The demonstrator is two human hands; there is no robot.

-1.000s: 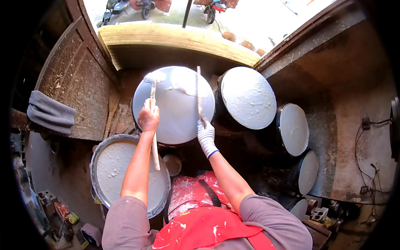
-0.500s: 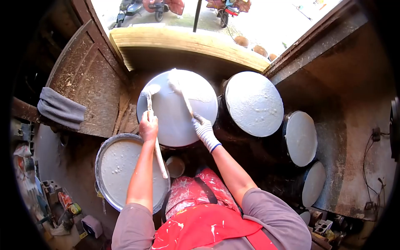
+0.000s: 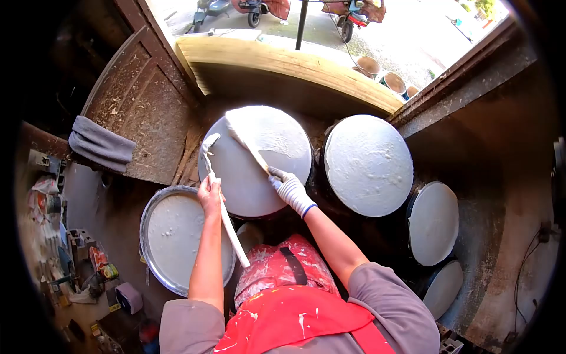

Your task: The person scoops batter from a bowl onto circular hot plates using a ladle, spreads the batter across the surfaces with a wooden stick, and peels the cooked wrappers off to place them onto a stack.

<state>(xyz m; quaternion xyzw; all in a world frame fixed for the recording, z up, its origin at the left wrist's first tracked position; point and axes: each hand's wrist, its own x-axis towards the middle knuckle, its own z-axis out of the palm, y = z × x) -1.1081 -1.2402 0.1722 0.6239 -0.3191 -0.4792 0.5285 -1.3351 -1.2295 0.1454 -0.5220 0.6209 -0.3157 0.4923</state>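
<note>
My bare left hand (image 3: 210,196) is closed round the long pale handle of a ladle (image 3: 231,230). The ladle's small white-coated head rests over the left edge of a large round drum top (image 3: 253,192). My right hand (image 3: 289,190), in a striped white glove, grips the handle of a brush (image 3: 256,156). Thick white paste covers the brush's head, which touches the far left part of the drum top; its bristles cannot be made out. White paste lies thicker on the drum's far right side. Below my left forearm stands a wide tub (image 3: 147,248) of white paste.
To the right stand more round tops coated white, one large (image 3: 368,165), one smaller (image 3: 433,224), and another (image 3: 443,289) nearer me. A wooden beam (image 3: 289,71) crosses the doorway ahead. A grey cloth (image 3: 101,144) hangs at left. Scooters (image 3: 253,12) and buckets (image 3: 394,82) are outside.
The brush head has moved left and towards me across the drum top. The ladle's head has shifted slightly left. My view has turned a little, moving the surroundings right and down.
</note>
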